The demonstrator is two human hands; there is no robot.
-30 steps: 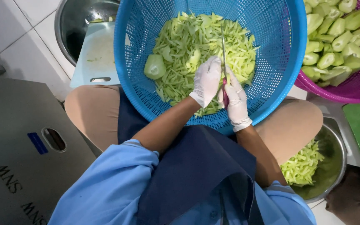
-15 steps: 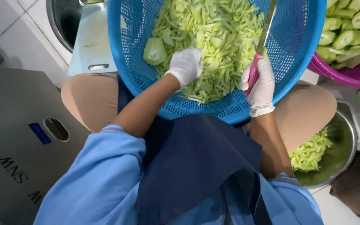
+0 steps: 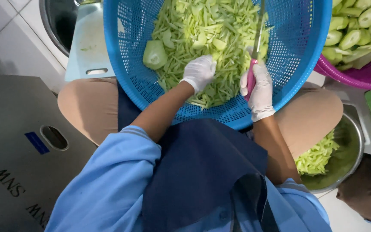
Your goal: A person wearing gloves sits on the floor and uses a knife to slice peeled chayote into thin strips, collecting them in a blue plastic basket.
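Shredding green fruit into a blue basket [image 3: 305, 64]

Right hand [image 3: 260, 88] grips a pink-handled knife [image 3: 254, 56]; left hand [image 3: 199, 72], fingers curled, presses the shreds [image 3: 202, 30]; one peeled half [image 3: 154, 55] at 9 o'clock remains uncut.

A pink-handled knife [image 3: 254, 56] is gripped blade-up by the gloved right hand [image 3: 259, 89] over a blue perforated basket [image 3: 297, 64] of pale green shreds [image 3: 202, 30], which are pressed by the gloved left hand [image 3: 199, 72], with a peeled half piece [image 3: 154, 55] nearby.

Perforated plastic basket [image 3: 305, 64], shiny steel bowl [image 3: 357, 141]
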